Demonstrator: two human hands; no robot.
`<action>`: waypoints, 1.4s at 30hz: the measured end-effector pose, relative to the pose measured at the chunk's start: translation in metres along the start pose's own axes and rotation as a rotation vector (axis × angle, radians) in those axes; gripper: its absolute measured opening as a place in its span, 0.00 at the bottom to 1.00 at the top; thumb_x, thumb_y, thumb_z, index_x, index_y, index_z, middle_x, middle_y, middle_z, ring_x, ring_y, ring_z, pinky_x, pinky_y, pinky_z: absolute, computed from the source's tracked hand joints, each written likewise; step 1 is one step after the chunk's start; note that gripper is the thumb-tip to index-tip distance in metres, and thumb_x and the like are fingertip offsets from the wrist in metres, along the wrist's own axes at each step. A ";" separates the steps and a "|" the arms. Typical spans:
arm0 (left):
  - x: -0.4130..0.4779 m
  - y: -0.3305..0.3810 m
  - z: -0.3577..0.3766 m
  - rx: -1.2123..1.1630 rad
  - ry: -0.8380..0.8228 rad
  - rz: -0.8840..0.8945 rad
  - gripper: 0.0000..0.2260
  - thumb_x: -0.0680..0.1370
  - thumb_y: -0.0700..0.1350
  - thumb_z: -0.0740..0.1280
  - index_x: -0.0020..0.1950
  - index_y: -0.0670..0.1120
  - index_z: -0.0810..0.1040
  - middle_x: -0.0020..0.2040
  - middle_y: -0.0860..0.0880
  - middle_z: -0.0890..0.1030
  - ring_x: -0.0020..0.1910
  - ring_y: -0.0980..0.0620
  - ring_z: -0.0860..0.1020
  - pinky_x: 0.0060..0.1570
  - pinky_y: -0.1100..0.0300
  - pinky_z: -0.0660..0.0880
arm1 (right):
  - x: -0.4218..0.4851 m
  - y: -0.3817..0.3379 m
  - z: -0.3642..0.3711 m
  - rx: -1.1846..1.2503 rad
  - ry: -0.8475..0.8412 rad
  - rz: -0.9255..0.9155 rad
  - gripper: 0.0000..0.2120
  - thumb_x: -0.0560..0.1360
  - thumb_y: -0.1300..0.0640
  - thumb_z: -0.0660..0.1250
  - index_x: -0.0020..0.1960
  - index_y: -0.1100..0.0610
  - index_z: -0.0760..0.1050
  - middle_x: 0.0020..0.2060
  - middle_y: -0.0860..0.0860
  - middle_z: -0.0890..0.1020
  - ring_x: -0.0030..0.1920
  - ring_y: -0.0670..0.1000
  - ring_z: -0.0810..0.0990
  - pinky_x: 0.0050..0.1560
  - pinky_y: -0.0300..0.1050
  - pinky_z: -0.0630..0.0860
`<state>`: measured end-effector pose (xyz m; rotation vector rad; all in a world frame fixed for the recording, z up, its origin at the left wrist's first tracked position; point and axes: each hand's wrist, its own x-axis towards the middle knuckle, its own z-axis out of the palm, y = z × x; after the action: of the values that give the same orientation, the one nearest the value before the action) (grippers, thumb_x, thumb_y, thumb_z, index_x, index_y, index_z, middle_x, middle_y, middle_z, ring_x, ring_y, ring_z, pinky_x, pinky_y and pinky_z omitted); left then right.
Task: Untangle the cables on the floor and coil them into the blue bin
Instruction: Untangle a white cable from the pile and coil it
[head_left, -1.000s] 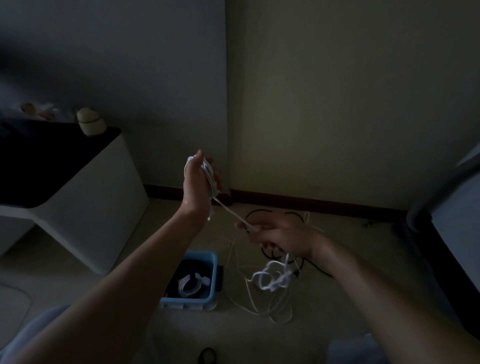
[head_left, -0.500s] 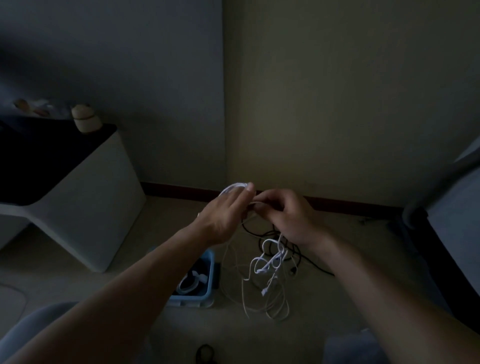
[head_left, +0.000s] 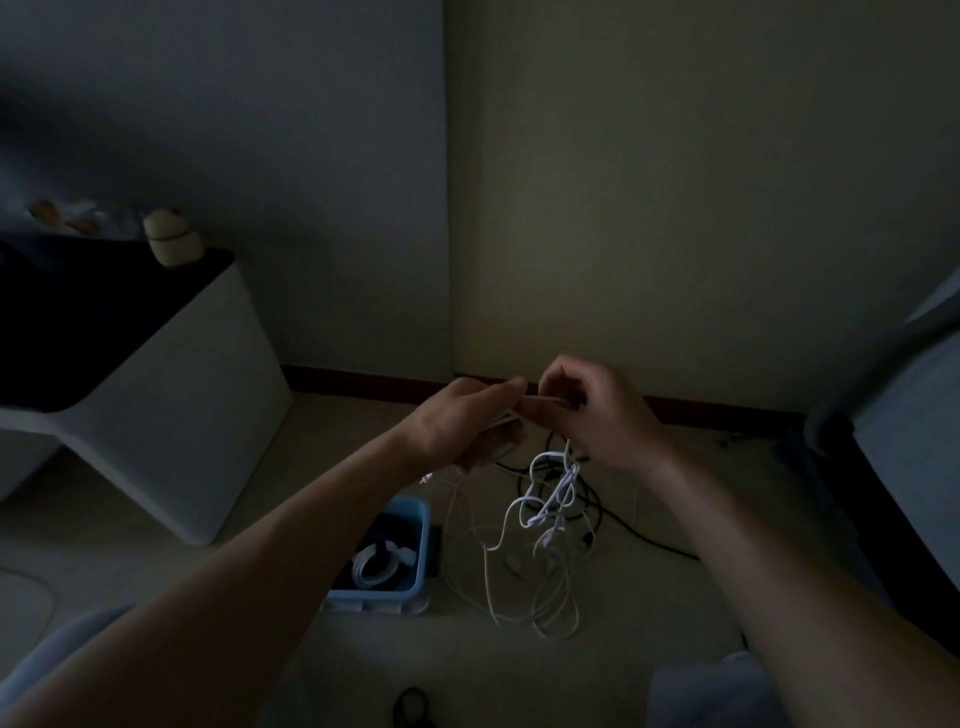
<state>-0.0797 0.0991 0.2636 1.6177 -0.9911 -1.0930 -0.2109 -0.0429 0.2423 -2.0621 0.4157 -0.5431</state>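
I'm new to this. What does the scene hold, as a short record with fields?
Left hand: grips the white cable
Right hand: pinches the same cable
White cable: knotted tangle hangs below both hands, loops on floor
Blue bin: on floor, holds a coiled white cable
Black cable: on floor behind the tangle

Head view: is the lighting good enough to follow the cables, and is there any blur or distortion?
Head view: very dim, with no glare. The white cable stands out, but the black cable nearly merges with the shadowed floor. The left hand and right hand look slightly soft where they pinch the white cable. Wide-angle bending shows towards the edges. The bin stays readable.
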 end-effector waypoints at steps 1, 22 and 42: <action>0.000 0.001 0.000 -0.015 0.006 -0.014 0.24 0.84 0.54 0.56 0.41 0.36 0.77 0.28 0.46 0.71 0.23 0.51 0.66 0.24 0.64 0.63 | 0.001 0.003 0.001 -0.001 -0.037 0.007 0.18 0.69 0.38 0.72 0.38 0.52 0.75 0.30 0.45 0.75 0.33 0.43 0.71 0.37 0.44 0.69; 0.003 0.005 -0.024 -0.962 -0.154 0.010 0.23 0.79 0.60 0.53 0.32 0.47 0.71 0.20 0.54 0.56 0.20 0.55 0.50 0.20 0.64 0.57 | -0.007 0.026 0.000 -0.295 -0.337 0.345 0.05 0.71 0.57 0.69 0.41 0.47 0.79 0.37 0.41 0.83 0.42 0.41 0.81 0.47 0.44 0.75; 0.013 -0.004 -0.037 -0.892 0.935 -0.120 0.16 0.80 0.56 0.64 0.43 0.44 0.77 0.21 0.52 0.73 0.19 0.56 0.70 0.27 0.63 0.69 | -0.012 0.055 -0.018 -0.453 0.024 0.565 0.11 0.72 0.62 0.74 0.33 0.53 0.79 0.28 0.50 0.83 0.30 0.45 0.82 0.32 0.37 0.76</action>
<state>-0.0402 0.0975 0.2642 1.1818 0.2151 -0.5612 -0.2348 -0.0775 0.2012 -2.2180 1.1769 -0.1334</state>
